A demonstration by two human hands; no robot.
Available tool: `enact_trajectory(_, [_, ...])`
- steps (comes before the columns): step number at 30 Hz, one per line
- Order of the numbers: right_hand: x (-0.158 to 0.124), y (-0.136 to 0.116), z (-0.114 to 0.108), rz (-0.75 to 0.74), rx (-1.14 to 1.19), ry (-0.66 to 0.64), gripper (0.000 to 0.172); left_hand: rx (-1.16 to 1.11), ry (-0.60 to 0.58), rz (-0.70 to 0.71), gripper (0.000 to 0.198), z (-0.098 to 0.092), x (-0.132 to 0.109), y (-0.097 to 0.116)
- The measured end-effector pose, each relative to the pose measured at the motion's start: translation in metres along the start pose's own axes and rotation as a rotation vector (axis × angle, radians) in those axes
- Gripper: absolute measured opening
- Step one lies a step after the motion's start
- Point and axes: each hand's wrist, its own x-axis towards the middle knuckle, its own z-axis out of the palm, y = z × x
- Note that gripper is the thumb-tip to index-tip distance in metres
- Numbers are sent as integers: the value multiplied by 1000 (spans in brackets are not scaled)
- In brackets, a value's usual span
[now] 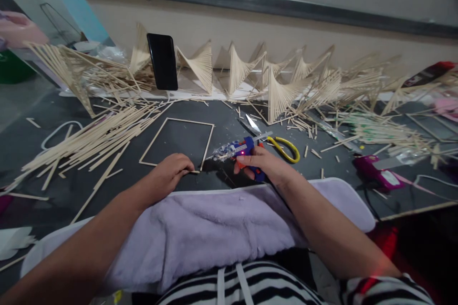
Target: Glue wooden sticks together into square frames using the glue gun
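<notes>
A four-sided frame of thin wooden sticks [191, 121] lies flat on the dark table [229, 116]. My left hand [174, 170] is closed on the stick along its near side, close to the near right corner. In my right hand [259, 161] is a blue and orange glue gun [246, 148] with a lit red light. Its nozzle, crusted with whitish residue, points left, just beside that same corner. Whether the tip touches the wood cannot be made out.
Loose sticks [103, 138] spread on the left. Yellow-handled scissors [291, 148] lie beyond my right hand. A phone [162, 62] stands upright before several twisted stick structures [281, 97]. A magenta glue gun [379, 171] rests at right, and a lilac cloth [214, 224] covers the near edge.
</notes>
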Motion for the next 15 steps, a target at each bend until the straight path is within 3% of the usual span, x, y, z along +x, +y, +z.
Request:
enact_trajectory(8, [11,-4,-32,127,21,181,26,-3,16,18,19,1,0,0])
enact_trajectory(15, [18,-7,-33,206,184,206,13,-2,4,22,18,4,-1,-7])
